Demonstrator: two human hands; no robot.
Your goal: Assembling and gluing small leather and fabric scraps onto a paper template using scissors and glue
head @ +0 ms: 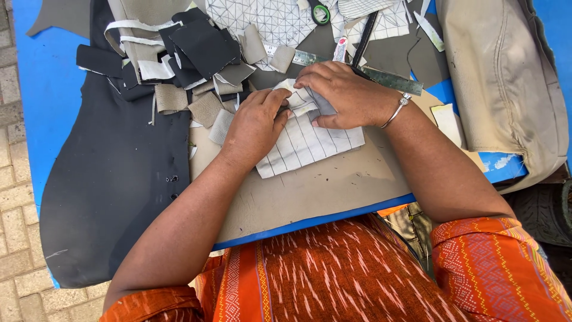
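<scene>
Spreading across the whole view: a blue table [42, 89], with brick paving off its left edge. Draped over the left part, a big dark sheet of material [113, 179] hanging past the near edge. Slumped on the far right, a beige padded cover [506, 77], seamed and bulky. Lying at the centre, a tan board [322, 185] under both forearms. Heaped at the top left, black and grey offcuts [196, 53], some overlapping the dark sheet. Resting behind the hands at a slant, a steel ruler [390, 79], partly hidden by the right knuckles. Sitting on the tan board, a white gridded fabric piece [310, 146], its upper part bunched and folded. Pressing down on that piece from the left, left hand [256, 128], fingers curled narrow with the tips on the folded edge. Gripping the same fold from the right, right hand [342, 95], fingers bent and pinching the white fabric against the thumb. Circling the right wrist, a thin silver bangle [398, 109]. Perched at the top edge, a small green-rimmed roll of tape [321, 14]
</scene>
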